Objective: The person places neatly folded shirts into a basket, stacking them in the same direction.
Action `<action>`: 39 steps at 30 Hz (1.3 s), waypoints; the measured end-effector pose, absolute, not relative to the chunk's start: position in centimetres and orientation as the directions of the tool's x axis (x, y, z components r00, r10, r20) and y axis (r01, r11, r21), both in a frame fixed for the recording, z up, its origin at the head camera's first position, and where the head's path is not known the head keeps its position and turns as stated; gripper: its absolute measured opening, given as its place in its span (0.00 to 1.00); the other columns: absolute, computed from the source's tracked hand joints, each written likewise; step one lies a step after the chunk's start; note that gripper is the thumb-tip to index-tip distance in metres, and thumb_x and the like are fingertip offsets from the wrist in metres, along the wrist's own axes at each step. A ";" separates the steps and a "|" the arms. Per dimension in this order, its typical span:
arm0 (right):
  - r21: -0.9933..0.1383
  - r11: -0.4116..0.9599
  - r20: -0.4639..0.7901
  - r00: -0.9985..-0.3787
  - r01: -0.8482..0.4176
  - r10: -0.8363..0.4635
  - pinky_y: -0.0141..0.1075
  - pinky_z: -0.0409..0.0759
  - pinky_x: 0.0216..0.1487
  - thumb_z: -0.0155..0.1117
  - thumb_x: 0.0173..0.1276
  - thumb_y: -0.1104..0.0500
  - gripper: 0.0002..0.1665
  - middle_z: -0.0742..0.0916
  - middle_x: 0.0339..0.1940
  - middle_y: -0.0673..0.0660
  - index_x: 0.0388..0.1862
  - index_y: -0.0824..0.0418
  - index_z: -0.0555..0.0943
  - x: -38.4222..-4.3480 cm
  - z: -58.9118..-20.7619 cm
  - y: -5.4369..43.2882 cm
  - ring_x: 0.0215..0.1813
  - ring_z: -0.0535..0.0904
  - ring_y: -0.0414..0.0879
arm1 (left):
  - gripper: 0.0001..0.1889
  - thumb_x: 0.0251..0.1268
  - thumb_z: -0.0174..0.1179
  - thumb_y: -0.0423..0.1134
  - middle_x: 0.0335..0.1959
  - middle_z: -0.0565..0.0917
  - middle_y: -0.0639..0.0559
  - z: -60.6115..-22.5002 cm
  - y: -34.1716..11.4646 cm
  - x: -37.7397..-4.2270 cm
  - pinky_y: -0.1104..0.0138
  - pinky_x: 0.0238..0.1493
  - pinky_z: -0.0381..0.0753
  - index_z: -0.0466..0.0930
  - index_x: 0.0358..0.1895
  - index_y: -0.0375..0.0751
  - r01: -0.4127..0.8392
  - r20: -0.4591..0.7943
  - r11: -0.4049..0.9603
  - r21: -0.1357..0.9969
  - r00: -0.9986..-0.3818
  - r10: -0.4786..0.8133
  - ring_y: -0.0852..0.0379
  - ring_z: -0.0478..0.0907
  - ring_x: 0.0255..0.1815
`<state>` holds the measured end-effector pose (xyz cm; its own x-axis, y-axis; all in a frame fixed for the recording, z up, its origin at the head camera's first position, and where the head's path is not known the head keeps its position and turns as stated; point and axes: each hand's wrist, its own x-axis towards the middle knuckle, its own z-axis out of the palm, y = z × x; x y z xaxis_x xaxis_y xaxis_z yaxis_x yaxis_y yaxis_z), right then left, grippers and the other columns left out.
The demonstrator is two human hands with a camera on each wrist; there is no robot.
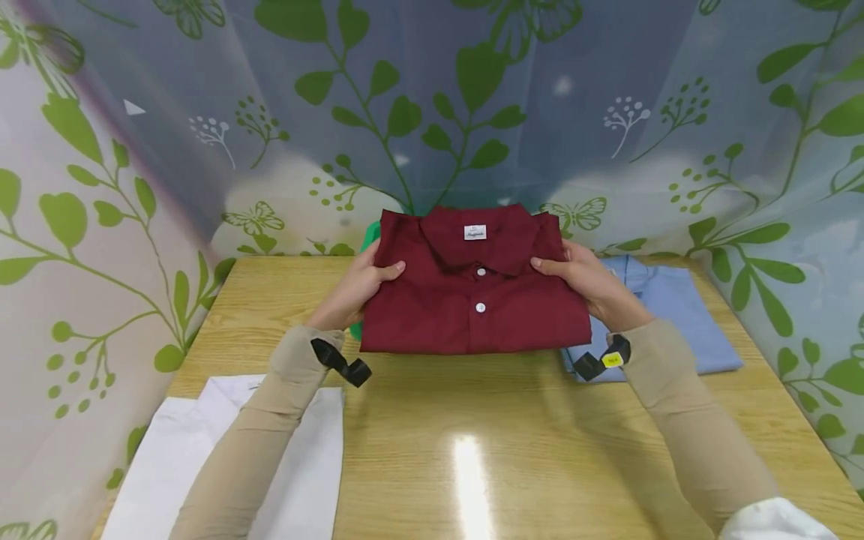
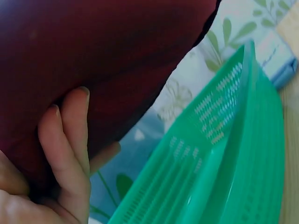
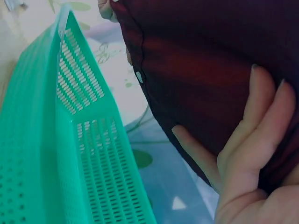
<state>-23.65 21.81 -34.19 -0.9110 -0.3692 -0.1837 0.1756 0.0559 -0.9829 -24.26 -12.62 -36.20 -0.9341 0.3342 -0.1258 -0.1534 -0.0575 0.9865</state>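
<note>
Maroon cloth is filling both my hands: my left hand (image 1: 361, 289) is gripping one side of the folded maroon shirt (image 1: 432, 322) and my right hand (image 1: 597, 283) the other, thumbs lying on the front and fingers spreading beneath. The two hands are standing well apart, with the shirt hanging between them above the worktop (image 1: 405, 420), collar facing up, hiding most of a green basket (image 2: 264, 149). Because I am supporting only the sides, I suspect the middle could be sagging soon, and a loosened thumb would let the folds slip open. The basket's perforated walls are rising close to the cloth in both wrist views, so a low or tilted approach could be snagging the lower edge on the rim. Outward from there, a light blue shirt (image 1: 695, 322) is lying beside the basket on my right, partly under my right wrist, and a white shirt (image 1: 317, 442) is lying nearer me under my left forearm; a dropped elbow might rumple either. Behind, the patterned curtain (image 1: 574, 112) is bounding the worktop's far edge, while the widest room for moving is stretching toward me, between those two shirts.
</note>
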 end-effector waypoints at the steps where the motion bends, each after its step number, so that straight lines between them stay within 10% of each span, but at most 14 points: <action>1: -0.981 0.066 -0.192 -0.910 0.181 -0.367 0.36 0.82 0.50 0.55 0.77 0.59 0.35 0.78 0.58 0.53 0.77 0.63 0.54 -24.2 -34.3 21.8 0.52 0.81 0.42 | 0.30 0.77 0.50 0.34 0.64 0.71 0.43 -36.4 -12.6 -24.7 0.59 0.53 0.79 0.53 0.77 0.50 -0.146 -0.126 -0.040 0.988 -0.938 0.324 0.48 0.75 0.58; 22: -0.941 0.177 -0.333 -0.881 0.288 -0.338 0.33 0.79 0.50 0.50 0.79 0.63 0.33 0.72 0.66 0.62 0.78 0.67 0.53 -30.2 -38.3 20.7 0.48 0.79 0.40 | 0.33 0.77 0.50 0.33 0.71 0.65 0.41 -40.3 -12.0 -30.2 0.54 0.67 0.65 0.49 0.80 0.48 -0.066 -0.116 0.186 0.980 -0.956 0.271 0.44 0.67 0.67; 30: -0.923 0.207 -0.378 -0.859 0.323 -0.346 0.49 0.61 0.72 0.49 0.77 0.69 0.43 0.59 0.79 0.64 0.82 0.62 0.40 -30.7 -38.7 20.2 0.75 0.58 0.57 | 0.36 0.78 0.48 0.33 0.79 0.52 0.43 -40.5 -12.2 -30.1 0.52 0.71 0.60 0.41 0.81 0.47 -0.082 -0.150 0.244 0.966 -0.951 0.272 0.43 0.58 0.74; 39: -0.887 0.127 -0.461 -0.830 0.444 -0.315 0.53 0.66 0.69 0.44 0.74 0.75 0.51 0.54 0.80 0.63 0.81 0.52 0.29 -30.7 -39.5 20.0 0.76 0.58 0.60 | 0.38 0.72 0.44 0.23 0.80 0.44 0.44 -40.6 -11.6 -29.9 0.53 0.72 0.56 0.39 0.80 0.43 -0.117 -0.194 0.264 0.957 -0.938 0.289 0.44 0.47 0.78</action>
